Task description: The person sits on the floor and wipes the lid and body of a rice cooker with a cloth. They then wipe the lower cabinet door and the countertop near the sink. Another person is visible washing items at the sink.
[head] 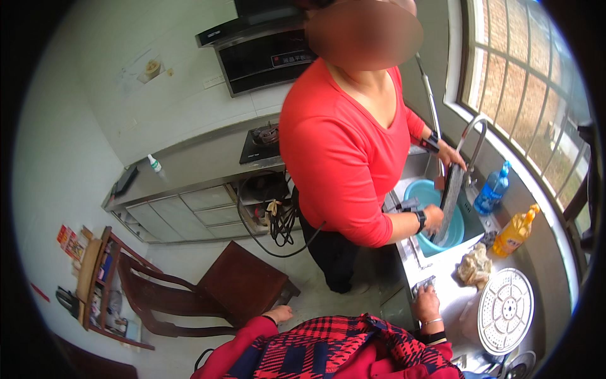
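My left hand [279, 313] hangs beside the wooden chair, its fingers curled; whether it holds anything is not visible. At the counter's front edge my right hand [427, 303] rests on a small grey item [423, 284], partly hidden by the fingers. Ahead of it, a person in a red top [338, 156] stands at the sink. That person's hands hold a long dark grey flat object [450, 194], tilted over a light blue basin [460, 225], under the curved faucet [483, 130]. A crumpled beige cloth [475, 266] lies to the right of my right hand.
A blue bottle [492, 189] and a yellow bottle [516, 232] stand along the window side. A round perforated white metal steamer plate [506, 310] leans nearer me. The wooden chair [246, 282] and a shelf [102, 284] are at left. Cables [281, 227] hang below the counter.
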